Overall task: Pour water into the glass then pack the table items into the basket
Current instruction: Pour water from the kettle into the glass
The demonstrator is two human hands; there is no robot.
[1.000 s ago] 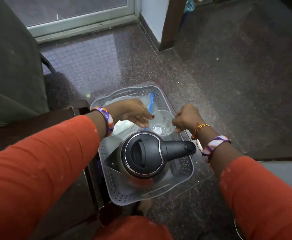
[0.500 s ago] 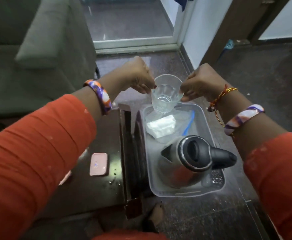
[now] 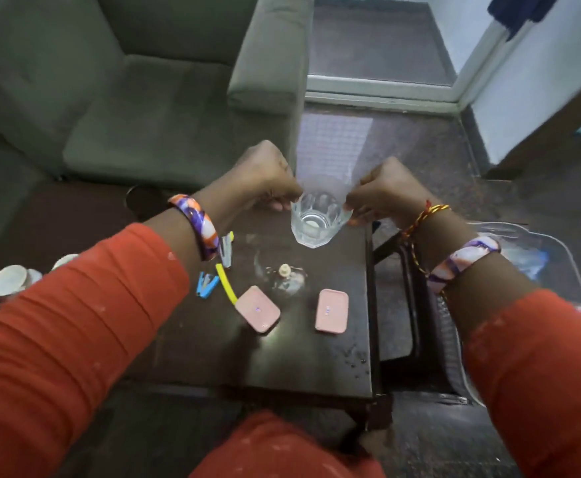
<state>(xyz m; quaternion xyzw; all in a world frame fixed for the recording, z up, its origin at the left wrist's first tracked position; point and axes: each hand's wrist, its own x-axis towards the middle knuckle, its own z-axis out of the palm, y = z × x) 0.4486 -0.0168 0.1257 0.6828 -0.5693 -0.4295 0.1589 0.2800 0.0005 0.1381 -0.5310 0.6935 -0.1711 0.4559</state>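
A clear faceted glass [image 3: 318, 215] with a little water at its bottom hangs above the far part of the dark wooden table [image 3: 282, 343]. My left hand [image 3: 264, 174] pinches its rim from the left and my right hand [image 3: 385, 193] pinches it from the right. On the table lie two pink rectangular lids [image 3: 258, 308] [image 3: 331, 314], a small clear bottle with a cream cap [image 3: 285, 276], blue and grey clips [image 3: 207, 285] and a yellow strip [image 3: 226, 282]. The translucent basket [image 3: 558, 257] sits on the floor at the right, mostly behind my right arm.
A green armchair [image 3: 137, 98] stands behind the table. White round cups [image 3: 9, 279] sit at the left edge. Water droplets spot the table's near right corner [image 3: 354, 357]. A door frame and a white wall [image 3: 540, 81] are at the back right.
Both hands lifted the glass out of the basket and carried it left over the table. The view swung left, so the kettle and most of the basket dropped out of sight.
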